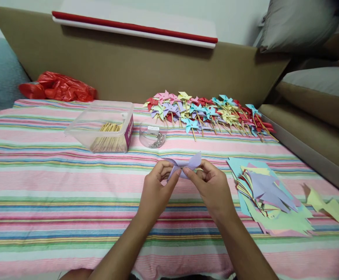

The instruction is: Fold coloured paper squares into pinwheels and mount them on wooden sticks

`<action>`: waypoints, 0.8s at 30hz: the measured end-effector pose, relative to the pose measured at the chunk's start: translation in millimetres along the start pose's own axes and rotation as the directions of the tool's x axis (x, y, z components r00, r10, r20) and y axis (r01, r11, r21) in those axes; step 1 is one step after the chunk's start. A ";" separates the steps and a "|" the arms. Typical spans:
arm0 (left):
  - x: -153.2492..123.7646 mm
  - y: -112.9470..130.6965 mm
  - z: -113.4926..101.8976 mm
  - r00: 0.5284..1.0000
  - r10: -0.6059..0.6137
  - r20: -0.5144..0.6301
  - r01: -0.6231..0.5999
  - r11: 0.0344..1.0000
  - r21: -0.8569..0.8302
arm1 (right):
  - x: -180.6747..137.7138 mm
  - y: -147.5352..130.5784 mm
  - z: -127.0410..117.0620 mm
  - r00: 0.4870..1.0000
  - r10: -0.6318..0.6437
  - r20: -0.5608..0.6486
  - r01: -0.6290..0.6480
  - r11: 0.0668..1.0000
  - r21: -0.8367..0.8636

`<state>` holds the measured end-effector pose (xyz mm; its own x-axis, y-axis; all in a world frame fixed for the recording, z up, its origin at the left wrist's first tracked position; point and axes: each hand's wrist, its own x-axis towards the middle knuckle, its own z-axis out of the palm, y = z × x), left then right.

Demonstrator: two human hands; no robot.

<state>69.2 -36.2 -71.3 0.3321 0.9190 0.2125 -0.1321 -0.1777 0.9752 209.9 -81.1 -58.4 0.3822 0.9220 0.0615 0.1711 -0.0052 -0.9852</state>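
A lavender paper pinwheel (184,162), its blades folded toward the middle, is held up between both hands above the striped cloth. My left hand (161,182) pinches its left side, with the thumb pressed near the centre. On the other side my right hand (212,181) pinches the paper, thumb also at the centre and fingers behind. The two thumb tips lie close together. No stick shows on this pinwheel, and the fingers hide part of its folds.
A clear plastic box (82,116) holds wooden sticks (111,136). Beside it sits a round clear container (154,136) with small metal pieces. Finished pinwheels (207,111) lie at the back. Cut coloured paper (268,190) is stacked at right, a yellow piece (329,206) beyond, a red bag (61,87) back left.
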 end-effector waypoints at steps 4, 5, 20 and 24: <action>1.3 -2.1 -1.8 1.000 0.009 -0.010 -0.008 0.997 0.071 | -1.6 -1.4 0.0 0.995 -0.091 -0.043 0.082 0.980 -0.181; 1.5 -2.8 -2.8 1.000 0.029 -0.006 -0.028 0.995 0.099 | -1.5 -1.7 -0.4 0.991 -0.124 -0.048 0.110 0.968 -0.226; 6.0 3.0 -34.1 0.693 0.665 0.277 -0.701 0.532 0.475 | -1.0 -15.3 -12.2 0.648 -0.743 0.166 0.750 0.586 -0.307; 7.8 1.5 -32.2 0.684 0.672 0.283 -0.707 0.516 0.483 | 0.2 -13.5 -13.2 0.672 -0.720 0.173 0.732 0.608 -0.309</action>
<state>41.6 -18.0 -70.2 0.4022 0.4097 0.8188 0.1480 -0.9116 0.3835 219.6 -86.0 -43.0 -0.0238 0.6900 0.7234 0.6639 0.5519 -0.5045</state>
